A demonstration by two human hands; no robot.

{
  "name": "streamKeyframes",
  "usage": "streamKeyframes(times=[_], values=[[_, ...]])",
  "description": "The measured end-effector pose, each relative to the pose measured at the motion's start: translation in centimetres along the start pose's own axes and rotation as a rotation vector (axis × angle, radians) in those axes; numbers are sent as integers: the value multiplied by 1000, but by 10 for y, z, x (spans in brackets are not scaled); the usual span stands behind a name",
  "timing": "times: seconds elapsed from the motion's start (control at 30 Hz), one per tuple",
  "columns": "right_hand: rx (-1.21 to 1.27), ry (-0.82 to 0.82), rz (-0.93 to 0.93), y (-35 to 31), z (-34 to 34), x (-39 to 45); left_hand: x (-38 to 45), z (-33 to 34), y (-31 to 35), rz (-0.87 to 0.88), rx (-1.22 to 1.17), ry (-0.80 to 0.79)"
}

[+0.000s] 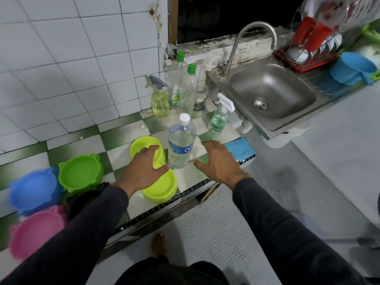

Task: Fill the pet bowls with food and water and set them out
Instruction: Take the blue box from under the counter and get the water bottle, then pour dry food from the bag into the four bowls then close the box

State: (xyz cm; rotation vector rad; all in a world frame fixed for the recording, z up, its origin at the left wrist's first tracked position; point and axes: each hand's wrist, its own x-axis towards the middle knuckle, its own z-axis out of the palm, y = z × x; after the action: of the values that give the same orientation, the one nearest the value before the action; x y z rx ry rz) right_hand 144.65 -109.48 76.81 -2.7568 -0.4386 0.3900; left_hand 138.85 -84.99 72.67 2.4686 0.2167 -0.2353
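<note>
Capped water bottle [181, 144] stands at frame centre beside the yellow-green double pet bowl [158, 177]. Left hand [144, 169] rests flat on bowl; right hand [218, 161] spread, empty. Bottle should be gripped mid-body, cap unscrewed, bowl kept steadied.

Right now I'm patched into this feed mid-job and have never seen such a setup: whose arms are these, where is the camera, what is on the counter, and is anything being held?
There is no machine here. One camera sits on a person's head, looking forward and down, so the two dark-sleeved arms are that person's own.

The left hand lies with spread fingers on a yellow-green plastic double pet bowl. The right hand is open beside a clear plastic water bottle with a white cap; it grips nothing.

On the green-and-white checkered tile counter there are also three more bowls at the left: a green round plastic bowl, a blue one and a pink one. All look empty. Spray bottles and dish soap stand at the back, a folded blue cloth lies at the right, and a steel sink is beyond.
</note>
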Motion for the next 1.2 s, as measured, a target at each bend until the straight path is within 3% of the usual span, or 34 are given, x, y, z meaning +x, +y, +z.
streamKeyframes(times=[0.17, 0.6, 0.87, 1.2], values=[[-254, -95, -77, -5, -2, -17, -39, -6, -2, -55, 166, 18], [-344, -255, -305, -64, 37, -62, -174, -28, -31, -241, 280, 119], [-408, -296, -477, -149, 72, -84, -258, -67, -82, -383, 266, 215], [-326, -328, -656, -304, 129, -121, -368, -123, -183, -578, 252, 321]])
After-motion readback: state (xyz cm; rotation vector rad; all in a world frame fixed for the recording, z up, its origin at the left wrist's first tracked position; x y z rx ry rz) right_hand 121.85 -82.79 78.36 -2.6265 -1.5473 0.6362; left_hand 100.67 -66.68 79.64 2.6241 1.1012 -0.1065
